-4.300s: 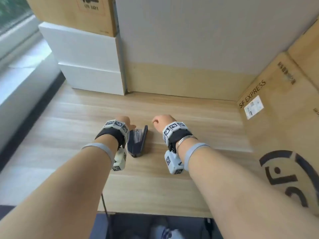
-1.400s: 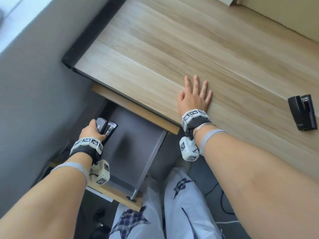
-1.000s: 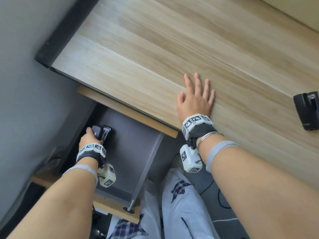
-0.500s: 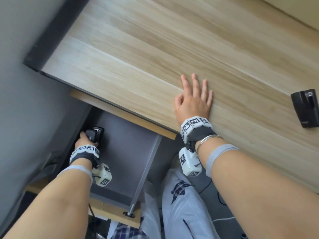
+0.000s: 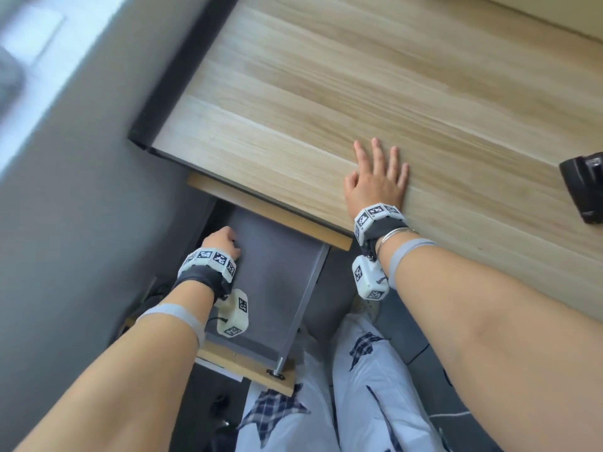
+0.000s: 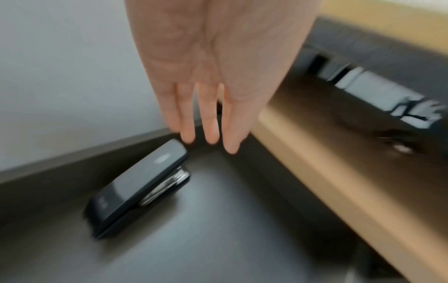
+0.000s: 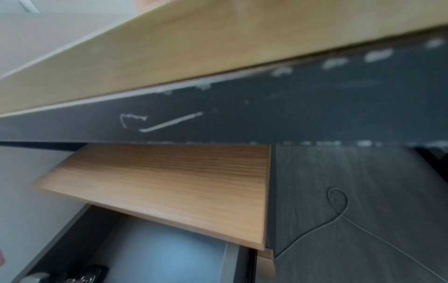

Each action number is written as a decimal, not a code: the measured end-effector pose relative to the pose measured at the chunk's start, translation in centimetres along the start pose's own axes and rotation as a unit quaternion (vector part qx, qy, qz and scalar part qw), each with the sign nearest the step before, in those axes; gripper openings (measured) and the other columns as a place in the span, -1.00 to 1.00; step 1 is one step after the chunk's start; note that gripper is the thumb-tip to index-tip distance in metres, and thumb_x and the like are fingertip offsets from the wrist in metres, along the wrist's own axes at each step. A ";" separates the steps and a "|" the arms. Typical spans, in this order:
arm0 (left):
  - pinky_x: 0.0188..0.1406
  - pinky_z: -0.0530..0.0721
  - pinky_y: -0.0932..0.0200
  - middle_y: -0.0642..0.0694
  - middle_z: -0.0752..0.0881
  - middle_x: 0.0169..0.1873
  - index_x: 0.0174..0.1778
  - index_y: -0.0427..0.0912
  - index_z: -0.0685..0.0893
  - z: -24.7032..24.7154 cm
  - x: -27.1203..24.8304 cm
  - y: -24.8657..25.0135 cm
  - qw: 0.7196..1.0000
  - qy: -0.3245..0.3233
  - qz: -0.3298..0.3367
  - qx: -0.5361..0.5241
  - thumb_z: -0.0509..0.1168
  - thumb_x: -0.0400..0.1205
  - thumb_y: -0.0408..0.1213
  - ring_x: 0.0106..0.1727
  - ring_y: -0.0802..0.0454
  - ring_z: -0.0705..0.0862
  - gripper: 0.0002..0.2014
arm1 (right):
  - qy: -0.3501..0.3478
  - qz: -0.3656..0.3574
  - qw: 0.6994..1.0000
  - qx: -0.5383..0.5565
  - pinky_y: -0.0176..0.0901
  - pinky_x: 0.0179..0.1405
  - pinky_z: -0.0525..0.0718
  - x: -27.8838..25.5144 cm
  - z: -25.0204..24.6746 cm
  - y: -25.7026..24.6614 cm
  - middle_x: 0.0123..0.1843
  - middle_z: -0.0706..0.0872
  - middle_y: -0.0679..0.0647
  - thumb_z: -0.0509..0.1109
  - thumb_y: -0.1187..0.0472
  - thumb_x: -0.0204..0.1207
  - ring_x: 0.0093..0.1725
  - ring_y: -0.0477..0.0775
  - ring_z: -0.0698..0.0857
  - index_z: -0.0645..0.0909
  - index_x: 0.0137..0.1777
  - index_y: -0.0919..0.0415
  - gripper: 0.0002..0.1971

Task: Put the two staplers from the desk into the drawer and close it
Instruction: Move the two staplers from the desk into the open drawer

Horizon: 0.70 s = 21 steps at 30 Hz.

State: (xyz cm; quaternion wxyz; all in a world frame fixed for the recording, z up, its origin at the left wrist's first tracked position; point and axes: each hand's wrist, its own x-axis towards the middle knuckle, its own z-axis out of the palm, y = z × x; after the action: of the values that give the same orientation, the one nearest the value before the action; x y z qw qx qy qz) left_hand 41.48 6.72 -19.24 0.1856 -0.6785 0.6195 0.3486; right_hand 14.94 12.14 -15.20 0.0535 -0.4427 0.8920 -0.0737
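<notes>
Down in the open drawer one stapler lies released beneath the straight-fingered left hand, while the right hand rests flat on the table well apart from the second stapler.

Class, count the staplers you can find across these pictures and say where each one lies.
2. One stapler lies in the open drawer below the left hand. The other stapler sits on the desk. None seems hidden.

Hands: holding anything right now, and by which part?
Nothing is held. The left hand hangs open above the stapler, which lies on the drawer floor. The right hand rests flat on the desk.
</notes>
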 end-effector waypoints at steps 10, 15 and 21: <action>-0.16 0.52 0.25 -0.02 0.65 -0.10 0.14 -0.17 0.68 -6.9 -6.5 11.7 0.977 -0.060 0.198 0.058 0.37 0.52 -0.21 -0.10 0.01 0.60 -0.72 | -0.161 -0.058 0.985 0.033 0.09 0.66 0.08 0.1 -4.1 2.8 0.71 0.16 -0.03 0.16 0.19 0.60 0.70 0.12 0.11 0.24 0.60 -0.10 -0.44; -0.03 0.54 0.20 -0.17 0.75 0.06 0.19 -0.21 0.66 -6.0 -7.3 18.6 0.970 -0.041 0.233 0.062 0.37 0.53 -0.25 -0.07 -0.05 0.62 -0.68 | -0.174 -0.024 0.984 0.041 0.02 0.57 0.25 1.4 -7.1 6.7 0.62 0.36 0.05 0.19 0.20 0.58 0.58 0.15 0.35 0.36 0.54 0.01 -0.50; 0.08 0.67 0.05 -0.23 0.73 0.18 0.22 -0.23 0.62 -3.0 -7.2 25.7 0.967 -0.028 0.245 0.068 0.30 0.57 -0.30 0.16 -0.24 0.72 -0.71 | -0.139 0.065 0.988 0.004 0.06 0.51 0.31 3.9 -10.8 15.2 0.57 0.42 0.07 0.23 0.27 0.55 0.54 0.17 0.39 0.42 0.50 0.03 -0.51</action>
State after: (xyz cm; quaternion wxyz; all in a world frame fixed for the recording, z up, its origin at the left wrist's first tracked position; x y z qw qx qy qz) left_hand 17.34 5.57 -7.51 0.1573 -0.4821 0.7833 0.3594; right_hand -1.04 19.00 -7.45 0.1830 -0.3898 0.9025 -0.0112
